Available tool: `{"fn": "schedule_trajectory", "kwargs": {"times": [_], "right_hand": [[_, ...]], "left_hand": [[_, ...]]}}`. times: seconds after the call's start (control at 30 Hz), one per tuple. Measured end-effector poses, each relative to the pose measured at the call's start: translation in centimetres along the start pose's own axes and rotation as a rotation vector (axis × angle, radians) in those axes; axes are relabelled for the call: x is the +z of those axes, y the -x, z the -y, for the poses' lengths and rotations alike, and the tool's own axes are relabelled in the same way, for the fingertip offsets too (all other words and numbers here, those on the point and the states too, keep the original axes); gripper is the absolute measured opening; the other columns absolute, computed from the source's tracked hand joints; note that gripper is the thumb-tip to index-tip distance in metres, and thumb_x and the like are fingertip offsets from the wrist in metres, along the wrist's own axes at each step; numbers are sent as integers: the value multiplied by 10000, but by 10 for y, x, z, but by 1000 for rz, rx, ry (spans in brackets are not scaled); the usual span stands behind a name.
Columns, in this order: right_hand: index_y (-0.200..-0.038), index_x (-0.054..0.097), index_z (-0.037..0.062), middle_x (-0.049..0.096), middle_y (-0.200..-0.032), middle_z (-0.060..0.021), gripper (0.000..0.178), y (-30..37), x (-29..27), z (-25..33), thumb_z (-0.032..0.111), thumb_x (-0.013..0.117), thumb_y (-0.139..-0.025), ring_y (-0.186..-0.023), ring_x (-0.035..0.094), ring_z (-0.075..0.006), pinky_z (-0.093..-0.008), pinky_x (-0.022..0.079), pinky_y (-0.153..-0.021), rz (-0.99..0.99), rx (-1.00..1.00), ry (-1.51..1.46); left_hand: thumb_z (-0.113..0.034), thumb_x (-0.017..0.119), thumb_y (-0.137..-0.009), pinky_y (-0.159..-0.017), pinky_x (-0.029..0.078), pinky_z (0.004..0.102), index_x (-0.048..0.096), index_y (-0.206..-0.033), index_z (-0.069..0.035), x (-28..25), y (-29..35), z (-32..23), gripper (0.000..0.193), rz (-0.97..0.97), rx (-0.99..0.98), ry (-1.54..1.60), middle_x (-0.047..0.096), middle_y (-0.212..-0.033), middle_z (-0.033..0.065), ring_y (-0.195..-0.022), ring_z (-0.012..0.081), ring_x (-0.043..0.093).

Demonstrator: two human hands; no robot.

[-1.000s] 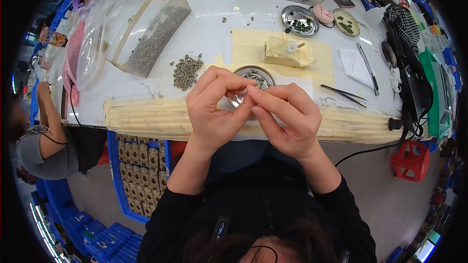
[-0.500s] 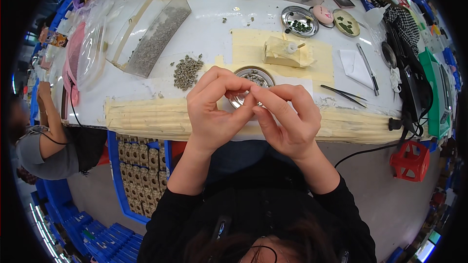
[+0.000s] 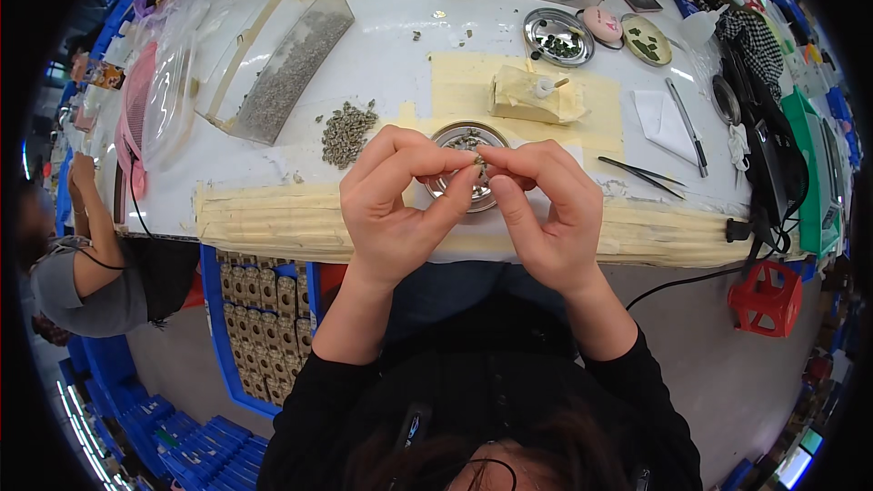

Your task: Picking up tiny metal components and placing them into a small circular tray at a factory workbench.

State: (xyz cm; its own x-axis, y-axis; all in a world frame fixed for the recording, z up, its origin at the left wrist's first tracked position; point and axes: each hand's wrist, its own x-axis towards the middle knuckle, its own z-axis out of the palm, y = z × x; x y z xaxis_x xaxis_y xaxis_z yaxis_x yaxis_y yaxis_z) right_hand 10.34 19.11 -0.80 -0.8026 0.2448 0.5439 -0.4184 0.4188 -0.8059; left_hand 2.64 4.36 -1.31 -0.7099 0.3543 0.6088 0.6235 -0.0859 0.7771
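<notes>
Above the round metal dish (image 3: 498, 134), my left hand (image 3: 396, 205) pinches a small metal part (image 3: 479, 161) between thumb and forefinger. My right hand (image 3: 550, 209) comes in from the other side, its curled forefinger pressed against the same part. The right thumb sits slightly lower, near the left fingertips. The part's details are too small to make out. More small metal pieces lie in the dish, partly covered by my fingers. A loose pile of small metal parts (image 3: 347, 135) lies to the left.
A clear bin (image 3: 296, 68) of grey granules lies at the far left. Beyond the dish is a tape-wrapped block (image 3: 536, 95). Black tweezers (image 3: 641, 176), a pen (image 3: 686, 127) and a dish of green pieces (image 3: 558, 37) are to the right. A person (image 3: 86, 273) sits at left.
My fingertips have moved slightly apart, baring the small metal part between them. The right thumb has shifted away from the left fingertips.
</notes>
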Motion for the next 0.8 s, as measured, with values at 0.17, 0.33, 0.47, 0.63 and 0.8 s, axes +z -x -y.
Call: {"fn": "schedule_trajectory", "kwargs": {"times": [0.17, 0.33, 0.47, 0.63, 0.8], "right_hand": [[-1070, 695, -11, 646, -857, -81, 214, 2, 1, -1, -21, 663, -859, -626, 581, -97, -219, 458, -568, 15, 12, -29], [-1060, 689, -24, 651, -863, -91, 186, 1, 0, -3, 6, 651, -880, -662, 595, -114, -234, 475, -603, 38, 64, -90], [-1033, 684, -29, 654, -864, -97, 160, 3, 0, -2, 21, 643, -887, -702, 611, -134, -245, 492, -634, 59, 223, -269], [-1015, 684, -27, 656, -866, -96, 148, 3, 0, -6, 26, 646, -882, -715, 618, -138, -246, 497, -641, 42, 169, -241], [-1008, 684, -27, 655, -861, -93, 144, 3, 0, -5, 26, 650, -878, -711, 615, -132, -240, 493, -637, 27, 171, -239]], "left_hand": [[82, 751, -722, -634, 404, 238, 711, -897, 5, 1, 0, 1, 196, 0, 30, -38, 578, -794, 33, -726, 115, 514], [79, 757, -716, -624, 404, 236, 718, -899, -1, 0, 0, 1, 203, -1, 54, -58, 585, -793, 36, -722, 113, 518], [76, 759, -715, -623, 403, 233, 720, -902, -4, 0, -1, 3, 207, 11, 82, -67, 586, -796, 36, -720, 112, 521], [74, 759, -715, -619, 405, 232, 719, -902, -3, 1, -1, 2, 206, 13, 73, -64, 586, -799, 37, -716, 112, 524], [76, 758, -714, -620, 406, 231, 718, -900, 0, 1, -1, 2, 205, 13, 80, -73, 585, -797, 41, -719, 112, 525]]}}
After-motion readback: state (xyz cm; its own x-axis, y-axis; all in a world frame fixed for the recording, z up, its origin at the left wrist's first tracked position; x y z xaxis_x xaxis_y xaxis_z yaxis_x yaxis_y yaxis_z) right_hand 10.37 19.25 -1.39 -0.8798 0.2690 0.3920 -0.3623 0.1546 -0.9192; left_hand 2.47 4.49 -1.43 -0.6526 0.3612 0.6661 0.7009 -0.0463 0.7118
